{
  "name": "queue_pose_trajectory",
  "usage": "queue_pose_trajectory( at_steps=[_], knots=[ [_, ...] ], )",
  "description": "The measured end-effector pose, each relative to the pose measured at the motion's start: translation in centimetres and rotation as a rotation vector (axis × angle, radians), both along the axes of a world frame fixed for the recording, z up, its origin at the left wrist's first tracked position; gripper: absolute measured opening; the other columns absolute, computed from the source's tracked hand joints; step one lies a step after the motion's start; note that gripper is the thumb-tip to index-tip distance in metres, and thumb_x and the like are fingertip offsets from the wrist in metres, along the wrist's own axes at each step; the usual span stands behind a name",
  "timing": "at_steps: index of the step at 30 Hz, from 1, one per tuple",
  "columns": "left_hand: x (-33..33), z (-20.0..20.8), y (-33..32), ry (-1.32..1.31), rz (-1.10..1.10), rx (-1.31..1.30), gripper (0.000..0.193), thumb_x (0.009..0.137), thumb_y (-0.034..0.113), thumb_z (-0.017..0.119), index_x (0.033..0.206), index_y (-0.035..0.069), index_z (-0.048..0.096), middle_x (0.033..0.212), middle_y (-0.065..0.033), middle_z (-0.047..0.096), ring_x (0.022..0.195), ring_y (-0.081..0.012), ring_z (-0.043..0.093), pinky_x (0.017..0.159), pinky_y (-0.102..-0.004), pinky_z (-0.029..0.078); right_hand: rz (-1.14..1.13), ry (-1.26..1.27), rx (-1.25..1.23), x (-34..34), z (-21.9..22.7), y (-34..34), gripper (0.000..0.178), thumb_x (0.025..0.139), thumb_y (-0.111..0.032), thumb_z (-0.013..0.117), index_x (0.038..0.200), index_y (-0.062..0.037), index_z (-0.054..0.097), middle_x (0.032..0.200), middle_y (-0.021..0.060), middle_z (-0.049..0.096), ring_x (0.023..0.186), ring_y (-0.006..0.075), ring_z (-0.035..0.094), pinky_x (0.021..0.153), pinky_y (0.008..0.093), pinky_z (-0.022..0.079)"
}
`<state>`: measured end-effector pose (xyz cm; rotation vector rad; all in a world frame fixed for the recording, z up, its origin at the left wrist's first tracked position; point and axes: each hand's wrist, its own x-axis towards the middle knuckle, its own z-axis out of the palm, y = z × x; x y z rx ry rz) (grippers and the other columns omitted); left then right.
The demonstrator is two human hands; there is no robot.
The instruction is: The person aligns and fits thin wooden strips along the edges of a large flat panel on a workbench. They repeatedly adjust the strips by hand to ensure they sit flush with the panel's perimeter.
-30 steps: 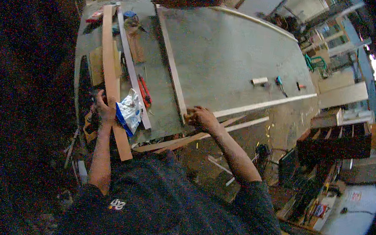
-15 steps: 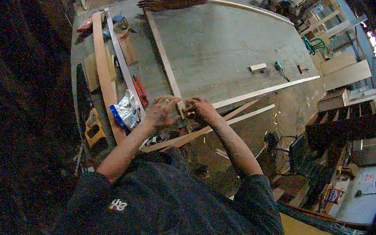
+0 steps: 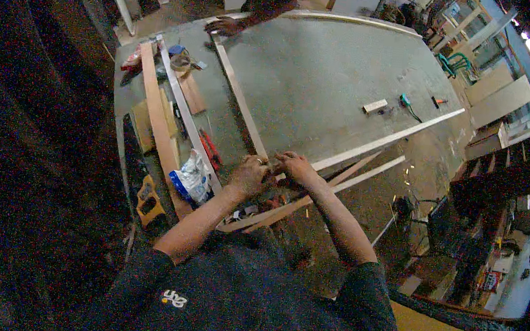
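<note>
At the near corner of a large grey board (image 3: 315,73), a pale wooden strip (image 3: 244,105) running away from me meets a second wooden strip (image 3: 389,138) along the near edge. My left hand (image 3: 252,177) is closed round the near end of the first strip. Right beside it, my right hand (image 3: 297,170) has its fingers bent and closed at the joint, on the end of the near-edge strip. The two hands almost touch and cover the corner itself. Across the board, a co-worker's hand (image 3: 226,26) rests on the far end of the first strip.
Left of the frame lie long planks (image 3: 156,114), a red tool (image 3: 210,150), a silver and blue packet (image 3: 193,177) and a yellow-handled handsaw (image 3: 150,201). A small wood block (image 3: 374,106), a teal-handled tool (image 3: 409,105) and an orange-handled tool (image 3: 439,102) lie to the right.
My left hand's fingers, spread before, have curled in at the corner, closer to my right hand. The co-worker's arm has drawn back a little. The whole view has shifted slightly.
</note>
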<state>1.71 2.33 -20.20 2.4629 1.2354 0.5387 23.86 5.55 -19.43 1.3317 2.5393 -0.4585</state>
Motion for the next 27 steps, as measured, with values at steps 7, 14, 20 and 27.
queue_pose_trajectory(
  at_steps=[7,14,20,27],
  knots=[
    [-0.8,1.4,-0.1,-0.013,-0.05,-0.142,0.04,0.076,0.032,0.071,0.111,0.012,0.066,0.125,-0.0067,0.057,0.123,-0.0269,0.05,0.102,-0.0434,0.039,-0.314,0.165,-0.301,-1.3,7.9,10.0,0.056,0.085,-0.039,0.07,0.135,-0.0164,0.056,0.117,0.0195,0.066,0.106,0.0407,0.063,0.092,0.0465,0.05],
    [0.2,4.0,-0.1,0.192,-0.041,-0.175,0.043,0.079,0.036,0.07,0.114,0.012,0.067,0.127,-0.0066,0.057,0.124,-0.0249,0.05,0.104,-0.0429,0.038,-0.177,0.098,0.184,-3.3,14.0,21.8,0.06,0.086,-0.028,0.07,0.14,-0.0088,0.049,0.123,0.021,0.063,0.115,0.0384,0.059,0.096,0.0474,0.049],
    [0.4,3.9,-0.2,0.171,-0.014,-0.208,0.046,0.08,0.035,0.071,0.119,0.011,0.066,0.128,-0.0071,0.056,0.125,-0.0251,0.05,0.104,-0.0421,0.038,-0.141,0.205,0.127,-6.9,13.3,23.0,0.056,0.087,-0.026,0.068,0.137,-0.0083,0.051,0.117,0.0201,0.066,0.111,0.0365,0.062,0.095,0.0436,0.051],
    [-0.1,1.8,-0.4,0.137,-0.039,-0.149,0.043,0.081,0.035,0.069,0.117,0.012,0.066,0.129,-0.0086,0.056,0.125,-0.0264,0.049,0.104,-0.0422,0.038,-0.319,0.992,-0.213,-8.6,6.4,11.7,0.047,0.093,-0.022,0.065,0.137,-0.011,0.054,0.117,0.015,0.068,0.1,0.0208,0.066,0.089,0.0332,0.051]
  ],
)
